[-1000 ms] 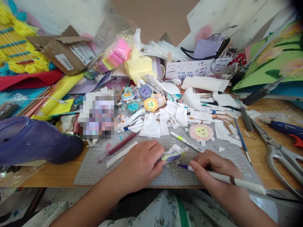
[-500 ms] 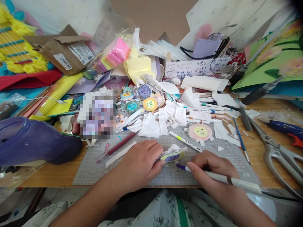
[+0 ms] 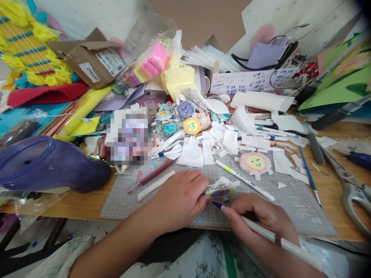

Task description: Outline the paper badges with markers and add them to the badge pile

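Observation:
Between the fingers of my left hand (image 3: 182, 195) is a small paper flower cutout (image 3: 222, 190), coloured yellow and purple and tilted up off the mat. My right hand (image 3: 261, 220) grips a white marker (image 3: 261, 231) with a purple tip, which points left, close below the cutout; whether it touches cannot be made out. A grey cutting mat (image 3: 121, 204) lies beneath both hands. Just beyond them rest a white pen with a yellow-green band (image 3: 246, 180) and a pink cutout with a smiling face (image 3: 255, 163).
Paper scraps (image 3: 191, 150), several coloured cutouts and many pens are heaped behind the mat. A purple container (image 3: 49, 164) lies at the left, near a cardboard box (image 3: 92, 61). Large scissors (image 3: 352, 197) and a thin paintbrush (image 3: 310, 177) lie at the right.
The view has shifted left, so everything sits further right. The marker's tip has come nearer my left fingertips, below the cutout. Both hands keep their hold.

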### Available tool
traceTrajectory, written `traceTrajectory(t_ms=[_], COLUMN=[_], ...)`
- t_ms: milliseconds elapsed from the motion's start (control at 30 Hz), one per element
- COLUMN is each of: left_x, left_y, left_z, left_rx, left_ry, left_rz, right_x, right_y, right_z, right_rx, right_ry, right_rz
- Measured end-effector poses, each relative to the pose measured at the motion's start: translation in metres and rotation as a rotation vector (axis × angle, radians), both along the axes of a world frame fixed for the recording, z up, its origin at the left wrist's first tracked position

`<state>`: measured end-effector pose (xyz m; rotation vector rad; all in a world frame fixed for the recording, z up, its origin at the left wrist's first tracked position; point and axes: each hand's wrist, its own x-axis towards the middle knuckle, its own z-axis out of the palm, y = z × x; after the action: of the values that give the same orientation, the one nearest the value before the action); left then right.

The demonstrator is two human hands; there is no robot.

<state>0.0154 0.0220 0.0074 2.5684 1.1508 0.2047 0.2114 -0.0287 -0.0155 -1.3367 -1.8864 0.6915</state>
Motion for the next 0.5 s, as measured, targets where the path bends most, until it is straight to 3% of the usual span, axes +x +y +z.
traceTrajectory(t_ms=[500], left_x=[0.0], left_y=[0.0002], left_z=[0.0014], left_rx=[0.014], left_ry=[0.015], left_rz=[-0.004], right_x=[0.0032], right_y=[0.001], right_z=[0.0035], right_rx=[0.029], right_ry=[-0.044], right_rz=[0.095])
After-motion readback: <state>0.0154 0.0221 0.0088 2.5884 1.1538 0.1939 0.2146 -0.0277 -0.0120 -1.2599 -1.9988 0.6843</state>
